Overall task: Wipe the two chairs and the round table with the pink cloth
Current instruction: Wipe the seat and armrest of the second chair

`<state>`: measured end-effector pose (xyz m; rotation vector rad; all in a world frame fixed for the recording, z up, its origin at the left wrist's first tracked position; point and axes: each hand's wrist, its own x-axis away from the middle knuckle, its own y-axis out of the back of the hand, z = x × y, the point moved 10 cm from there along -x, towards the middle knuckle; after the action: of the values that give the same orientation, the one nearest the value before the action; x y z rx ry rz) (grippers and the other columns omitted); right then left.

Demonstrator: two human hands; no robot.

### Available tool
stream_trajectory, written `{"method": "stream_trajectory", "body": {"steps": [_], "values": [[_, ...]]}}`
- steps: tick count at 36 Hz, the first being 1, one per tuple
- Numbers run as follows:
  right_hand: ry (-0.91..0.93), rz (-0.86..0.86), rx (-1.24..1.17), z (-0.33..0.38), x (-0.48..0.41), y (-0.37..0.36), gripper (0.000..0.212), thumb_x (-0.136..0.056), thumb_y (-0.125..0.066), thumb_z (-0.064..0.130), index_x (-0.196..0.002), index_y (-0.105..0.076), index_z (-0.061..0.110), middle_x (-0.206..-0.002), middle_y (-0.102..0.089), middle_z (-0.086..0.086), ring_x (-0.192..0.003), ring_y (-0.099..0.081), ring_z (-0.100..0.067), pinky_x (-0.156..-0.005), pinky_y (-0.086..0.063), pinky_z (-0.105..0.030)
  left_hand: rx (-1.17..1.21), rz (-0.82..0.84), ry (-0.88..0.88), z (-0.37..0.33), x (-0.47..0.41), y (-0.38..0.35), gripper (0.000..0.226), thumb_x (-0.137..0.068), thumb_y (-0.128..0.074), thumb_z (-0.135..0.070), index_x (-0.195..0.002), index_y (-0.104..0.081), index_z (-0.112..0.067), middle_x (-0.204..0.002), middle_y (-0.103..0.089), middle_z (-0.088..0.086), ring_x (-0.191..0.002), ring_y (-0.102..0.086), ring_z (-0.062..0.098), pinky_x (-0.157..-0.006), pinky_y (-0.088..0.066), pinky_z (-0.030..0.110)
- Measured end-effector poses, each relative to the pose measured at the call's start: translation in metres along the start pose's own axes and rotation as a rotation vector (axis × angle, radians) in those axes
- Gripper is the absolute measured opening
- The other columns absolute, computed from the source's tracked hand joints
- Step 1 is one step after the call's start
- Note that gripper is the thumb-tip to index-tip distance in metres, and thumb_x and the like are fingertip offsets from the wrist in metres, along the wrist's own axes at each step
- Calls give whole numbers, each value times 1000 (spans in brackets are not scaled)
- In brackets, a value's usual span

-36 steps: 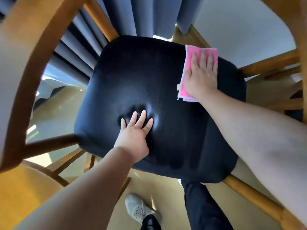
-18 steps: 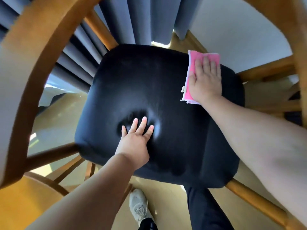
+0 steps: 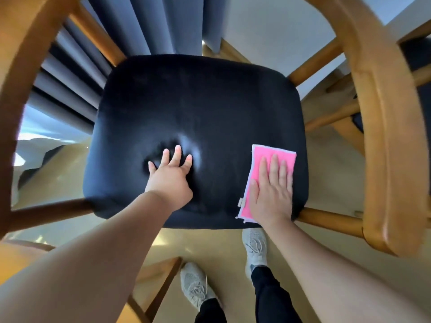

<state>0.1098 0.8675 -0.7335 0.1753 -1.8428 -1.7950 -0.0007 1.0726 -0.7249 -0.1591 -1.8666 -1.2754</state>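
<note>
A wooden chair with a black padded seat fills the view from above. The folded pink cloth lies flat on the seat's near right corner. My right hand presses flat on the cloth, fingers stretched out and covering its lower part. My left hand rests on the middle of the seat with fingers spread, denting the cushion. The chair's curved wooden armrests arc along both sides. A yellow-brown surface shows at the lower left edge; I cannot tell what it is.
Grey-blue curtains hang behind the chair, and a white wall stands at the back right. My two feet in grey shoes stand on the tan floor just in front of the seat. Part of another dark seat shows at the far right.
My right hand has slid the pink cloth from the seat's far right corner to its near right corner. My left hand has stayed on the seat's middle.
</note>
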Motion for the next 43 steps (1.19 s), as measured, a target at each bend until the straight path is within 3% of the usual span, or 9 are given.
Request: {"method": "stream_trajectory", "body": {"steps": [5, 10, 15, 18, 25, 32, 39, 43], "values": [[4, -8, 8, -2, 0, -2, 62, -98, -21, 40, -152, -23, 8, -159, -24, -17, -147, -19, -39, -119, -7, -49, -71, -104, -8, -26, 3, 14, 81, -80, -42, -15, -151, -5, -22, -157, 14, 5, -143, 15, 33, -114, -4, 59], [22, -19, 29, -2, -13, 0, 64, -97, -19, 40, -153, -25, 9, -160, -22, -17, -148, -16, -38, -120, -7, -50, -62, 4, -51, -42, -5, -6, 91, -78, -43, -11, -150, 7, -34, -156, 23, -2, -141, 20, 37, -111, -3, 65], [-44, 13, 33, 3, -67, 16, 64, -98, -9, 42, -156, -2, 17, -164, 2, -10, -150, 7, -31, -121, 7, -47, -55, 72, -49, -38, -8, -7, 92, -76, -43, -11, -150, 6, -35, -156, 23, -5, -142, 19, 35, -112, -4, 63], [-65, -6, 40, 5, -113, 33, 61, -101, -9, 41, -156, 3, 17, -164, 6, -10, -150, 9, -31, -121, 6, -48, -71, 99, -49, -40, -8, -7, 91, -77, -43, -13, -150, 7, -33, -156, 24, -3, -142, 20, 37, -112, -4, 64], [-42, -46, 56, 23, -214, 67, 61, -102, -9, 42, -157, -5, 15, -164, -4, -14, -150, 0, -35, -121, 2, -50, -76, 124, -45, -41, -8, -10, 92, -77, -44, -14, -150, 8, -32, -156, 25, -2, -141, 21, 37, -111, -5, 64], [31, -86, 44, 36, -254, 87, 59, -97, -19, 41, -147, -34, 13, -147, -40, -18, -137, -32, -39, -117, -17, -51, -69, 142, -44, -38, -9, -8, 91, -77, -43, -14, -150, 7, -32, -156, 24, -2, -141, 21, 37, -111, -4, 65], [72, -93, 14, 28, -250, 86, 60, -98, -15, 43, -150, -28, 16, -150, -37, -17, -140, -29, -38, -119, -16, -50, -74, 160, -41, -41, -7, -12, 93, -78, -47, -14, -150, 8, -33, -155, 26, -3, -141, 22, 36, -112, -4, 64], [64, -92, -1, 15, -230, 80, 59, -102, -14, 42, -156, -15, 17, -160, -21, -14, -148, -14, -35, -122, -8, -47, -67, 144, -44, -39, -8, -10, 91, -78, -46, -13, -150, 6, -34, -156, 25, -4, -142, 21, 36, -112, -4, 63]]}}
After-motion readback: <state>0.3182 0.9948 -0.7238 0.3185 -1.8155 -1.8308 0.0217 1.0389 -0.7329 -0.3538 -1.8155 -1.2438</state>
